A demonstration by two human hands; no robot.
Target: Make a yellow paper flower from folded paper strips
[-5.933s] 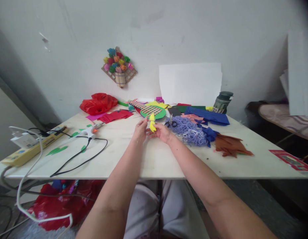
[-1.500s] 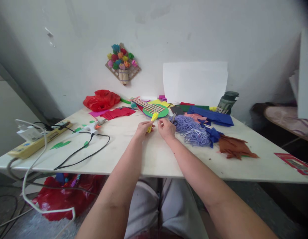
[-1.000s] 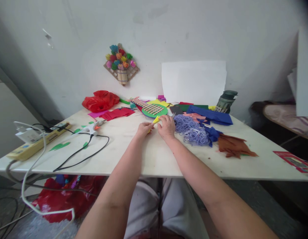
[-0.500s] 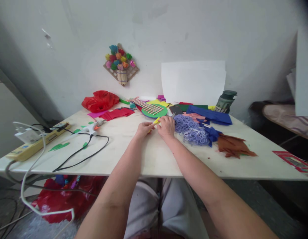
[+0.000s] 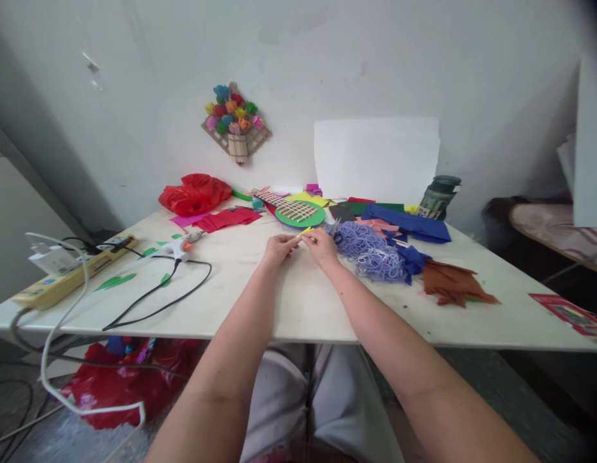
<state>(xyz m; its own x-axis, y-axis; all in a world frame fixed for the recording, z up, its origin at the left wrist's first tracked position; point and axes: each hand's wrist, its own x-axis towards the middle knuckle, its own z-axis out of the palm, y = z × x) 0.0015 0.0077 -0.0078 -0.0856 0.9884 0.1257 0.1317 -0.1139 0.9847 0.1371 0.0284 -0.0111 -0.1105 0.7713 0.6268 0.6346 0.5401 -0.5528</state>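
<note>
Over the middle of the white table [image 5: 308, 302], my left hand [image 5: 279, 248] and my right hand [image 5: 321, 247] meet fingertip to fingertip. Between them is a small yellow piece, apparently paper [image 5: 305, 231], pinched by the fingers of both hands; most of it is hidden. Just beyond lies a round green disc with striped strips laid across it [image 5: 301, 212]. Scissors with dark handles [image 5: 337, 234] rest beside my right hand, against a tangle of purple yarn [image 5: 368, 251].
A white glue gun [image 5: 175, 249] with a looping black cord and a yellow power strip [image 5: 76, 273] lie left. Red plastic [image 5: 195, 195] and red paper [image 5: 228, 220] lie behind. Blue paper [image 5: 409, 222], brown paper [image 5: 455, 281] and a dark jar [image 5: 439, 196] stand or lie right.
My right hand's fingers have drawn in to a pinch on the yellow piece, and less of it shows. The scissors beside that hand are more exposed.
</note>
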